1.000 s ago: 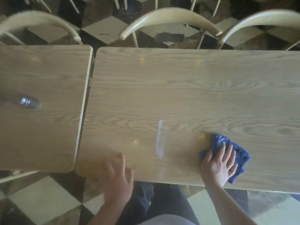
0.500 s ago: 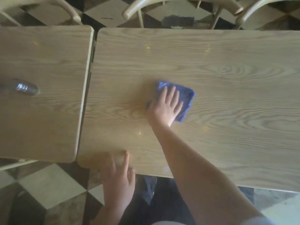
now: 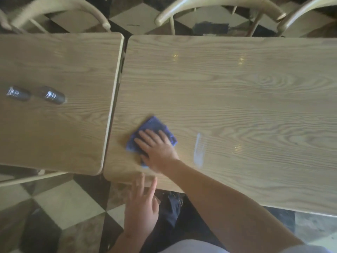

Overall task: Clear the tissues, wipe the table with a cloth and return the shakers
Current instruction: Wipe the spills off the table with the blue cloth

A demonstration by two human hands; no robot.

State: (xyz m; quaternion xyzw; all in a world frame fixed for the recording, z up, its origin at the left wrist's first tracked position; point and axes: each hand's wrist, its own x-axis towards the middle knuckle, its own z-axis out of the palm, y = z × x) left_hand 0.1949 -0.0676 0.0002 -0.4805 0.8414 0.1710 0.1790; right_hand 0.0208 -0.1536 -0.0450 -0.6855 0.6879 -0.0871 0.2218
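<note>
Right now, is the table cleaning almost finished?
About halfway, it seems. Done: no tissues show on either table. In hand: the right hand presses the blue cloth flat on the big table, near its left end. Left: the two shakers stand on the neighbouring table, not yet returned.

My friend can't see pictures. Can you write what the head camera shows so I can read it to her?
A person's right hand presses a blue cloth flat on a wooden table, wiping near its left end. The left hand rests its fingertips at the table's near edge. Two dark shakers stand on a second table to the left, with chairs behind.
</note>
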